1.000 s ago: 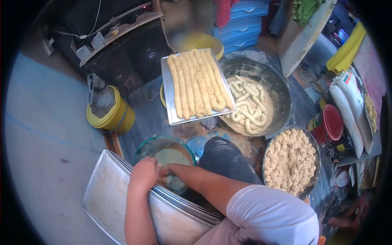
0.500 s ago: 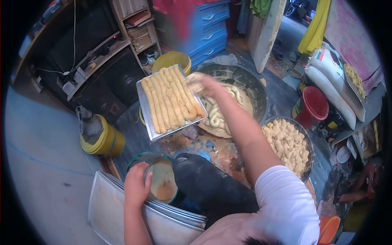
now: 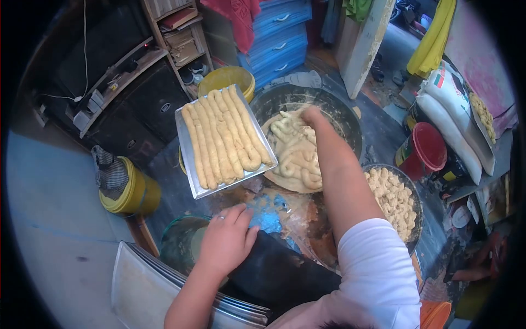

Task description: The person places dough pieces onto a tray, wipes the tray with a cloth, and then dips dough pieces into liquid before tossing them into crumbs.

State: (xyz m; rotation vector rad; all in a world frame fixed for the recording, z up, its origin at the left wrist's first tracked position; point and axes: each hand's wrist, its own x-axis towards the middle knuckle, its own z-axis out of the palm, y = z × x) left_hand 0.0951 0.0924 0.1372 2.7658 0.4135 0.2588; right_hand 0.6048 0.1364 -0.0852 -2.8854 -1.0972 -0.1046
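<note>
My right hand [image 3: 310, 116] reaches into the wide dark tub [image 3: 342, 104], at the pale crumb coating beside twisted dough strips [image 3: 298, 148]. Its fingers are hidden behind the wrist and in the crumbs, so I cannot see what they hold. My left hand [image 3: 230, 238] rests near my dark-clad knee, fingers stretched out and holding nothing, with a ring on one finger. Ahead of it, a metal tray [image 3: 197, 189] carries several long crumb-coated dough strips [image 3: 222, 137] lying side by side.
Right of my arm, a round basin [image 3: 419, 219] holds small dough pieces. Yellow buckets [image 3: 145, 192] stand left and behind the tray. Stacked metal trays [image 3: 137, 285] lean at lower left, next to a green-rimmed tub [image 3: 172, 233]. A red bucket [image 3: 427, 148] stands at right near white sacks [image 3: 452, 126].
My right hand has gone from the tray's right edge down into the tub. My left hand has moved right, from over the green-rimmed tub to my knee. The view has shifted slightly.
</note>
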